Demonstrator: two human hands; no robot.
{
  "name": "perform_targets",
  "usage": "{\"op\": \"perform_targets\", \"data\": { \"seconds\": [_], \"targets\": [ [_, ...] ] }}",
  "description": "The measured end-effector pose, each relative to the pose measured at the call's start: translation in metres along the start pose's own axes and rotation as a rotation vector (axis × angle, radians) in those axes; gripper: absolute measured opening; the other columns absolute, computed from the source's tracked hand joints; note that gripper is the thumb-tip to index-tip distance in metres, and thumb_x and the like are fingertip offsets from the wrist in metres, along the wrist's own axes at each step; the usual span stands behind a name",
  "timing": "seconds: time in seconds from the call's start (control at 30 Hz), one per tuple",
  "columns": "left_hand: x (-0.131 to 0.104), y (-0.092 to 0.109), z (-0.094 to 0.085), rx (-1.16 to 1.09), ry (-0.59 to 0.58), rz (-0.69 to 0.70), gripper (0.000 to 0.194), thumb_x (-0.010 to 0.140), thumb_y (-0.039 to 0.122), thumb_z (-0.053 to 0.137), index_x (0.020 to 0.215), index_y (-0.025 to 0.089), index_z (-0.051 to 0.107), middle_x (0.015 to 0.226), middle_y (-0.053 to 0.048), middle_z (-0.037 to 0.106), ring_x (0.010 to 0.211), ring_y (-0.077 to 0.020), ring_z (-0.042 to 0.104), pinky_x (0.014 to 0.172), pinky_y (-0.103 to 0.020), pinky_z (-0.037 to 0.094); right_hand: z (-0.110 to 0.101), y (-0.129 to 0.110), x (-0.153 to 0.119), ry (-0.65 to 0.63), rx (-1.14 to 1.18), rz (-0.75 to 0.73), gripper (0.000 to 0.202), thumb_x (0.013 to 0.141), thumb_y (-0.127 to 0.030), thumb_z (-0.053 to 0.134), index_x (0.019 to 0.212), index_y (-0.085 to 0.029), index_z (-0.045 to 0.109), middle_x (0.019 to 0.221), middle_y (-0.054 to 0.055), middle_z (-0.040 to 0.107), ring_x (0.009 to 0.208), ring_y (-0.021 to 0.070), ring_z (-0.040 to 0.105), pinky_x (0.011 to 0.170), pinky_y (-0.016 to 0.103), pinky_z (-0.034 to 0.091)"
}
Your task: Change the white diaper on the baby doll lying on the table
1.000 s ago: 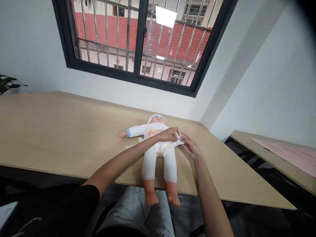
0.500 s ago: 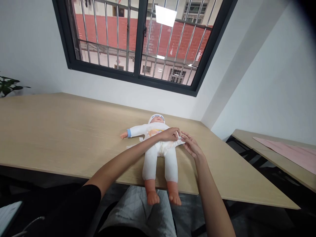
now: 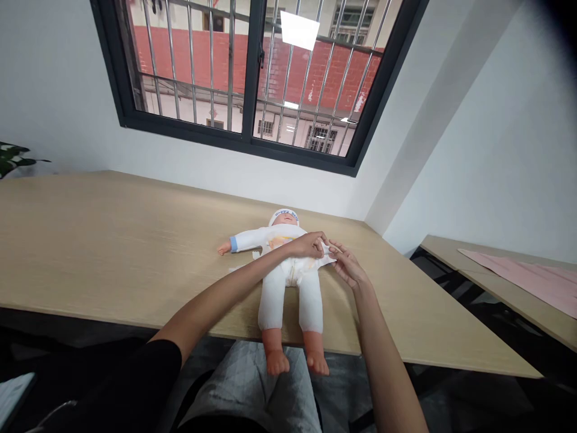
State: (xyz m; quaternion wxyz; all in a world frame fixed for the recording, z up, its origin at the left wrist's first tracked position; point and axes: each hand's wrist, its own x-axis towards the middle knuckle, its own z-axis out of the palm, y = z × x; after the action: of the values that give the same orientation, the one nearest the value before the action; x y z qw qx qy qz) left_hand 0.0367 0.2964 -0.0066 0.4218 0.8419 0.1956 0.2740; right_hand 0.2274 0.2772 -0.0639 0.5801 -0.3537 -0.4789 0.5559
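Observation:
A baby doll (image 3: 270, 294) in white clothes and a white cap lies on its back on the wooden table (image 3: 135, 240), its feet hanging over the front edge. Around its hips is a white diaper (image 3: 293, 270), with a tab spread at each side. My left hand (image 3: 311, 245) rests over the doll's waist, its fingers pinched on the diaper's edge at the right side. Close beside it, my right hand (image 3: 346, 264) pinches the end of the diaper's tab. The doll's arm on that side is hidden behind my hands.
A barred window (image 3: 243, 138) is set in the wall behind the table. At the far left stands a plant (image 3: 18, 159). A second table (image 3: 496, 270) on the right bears a pink cloth (image 3: 527, 279).
The whole view has shifted slightly. Both hands keep nearly the same place and hold at the diaper's side.

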Motion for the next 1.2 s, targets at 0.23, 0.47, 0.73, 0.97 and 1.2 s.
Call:
{"op": "perform_targets", "data": {
  "seconds": [0.23, 0.47, 0.73, 0.97, 1.2],
  "targets": [
    [0.003, -0.007, -0.002, -0.004, -0.005, 0.005, 0.031, 0.066, 0.011, 0.054, 0.096, 0.015, 0.051, 0.074, 0.001, 0.058, 0.069, -0.0115, 0.055, 0.06, -0.021, 0.042, 0.001, -0.001, -0.001, -0.006, 0.001, -0.007, 0.041, 0.062, -0.017, 0.074, 0.101, -0.023, 0.062, 0.084, -0.003, 0.064, 0.073, 0.0089, 0.059, 0.065, 0.016, 0.05],
    [0.007, -0.018, -0.003, -0.031, -0.007, 0.041, 0.027, 0.065, 0.011, 0.053, 0.092, 0.015, 0.05, 0.075, 0.0, 0.058, 0.07, -0.0117, 0.056, 0.061, -0.022, 0.043, 0.003, -0.003, -0.003, -0.006, 0.012, 0.001, 0.041, 0.062, -0.016, 0.074, 0.101, -0.023, 0.062, 0.085, -0.003, 0.064, 0.074, 0.0081, 0.059, 0.066, 0.015, 0.05],
    [0.003, -0.008, 0.0, 0.054, 0.036, -0.022, 0.033, 0.067, 0.009, 0.054, 0.098, 0.015, 0.051, 0.075, 0.001, 0.058, 0.069, -0.0112, 0.056, 0.058, -0.02, 0.041, 0.003, -0.003, -0.003, 0.003, -0.004, -0.016, 0.041, 0.061, -0.017, 0.074, 0.1, -0.023, 0.061, 0.085, -0.002, 0.063, 0.073, 0.0094, 0.059, 0.064, 0.016, 0.05],
    [0.002, -0.007, -0.001, -0.047, -0.01, -0.011, 0.038, 0.065, 0.012, 0.059, 0.102, 0.015, 0.047, 0.076, 0.0, 0.06, 0.071, -0.0126, 0.057, 0.061, -0.022, 0.043, -0.001, -0.001, -0.001, -0.017, -0.032, -0.013, 0.043, 0.062, -0.017, 0.073, 0.103, -0.023, 0.061, 0.086, -0.002, 0.062, 0.076, 0.0103, 0.059, 0.068, 0.018, 0.051],
    [0.006, -0.016, -0.004, -0.079, -0.015, 0.009, 0.04, 0.064, 0.013, 0.059, 0.103, 0.013, 0.05, 0.076, -0.001, 0.06, 0.07, -0.0125, 0.058, 0.06, -0.022, 0.043, -0.001, -0.001, 0.0, -0.011, 0.01, -0.005, 0.042, 0.061, -0.015, 0.074, 0.1, -0.023, 0.061, 0.082, -0.003, 0.061, 0.072, 0.0085, 0.058, 0.066, 0.017, 0.05]
  ]
}}
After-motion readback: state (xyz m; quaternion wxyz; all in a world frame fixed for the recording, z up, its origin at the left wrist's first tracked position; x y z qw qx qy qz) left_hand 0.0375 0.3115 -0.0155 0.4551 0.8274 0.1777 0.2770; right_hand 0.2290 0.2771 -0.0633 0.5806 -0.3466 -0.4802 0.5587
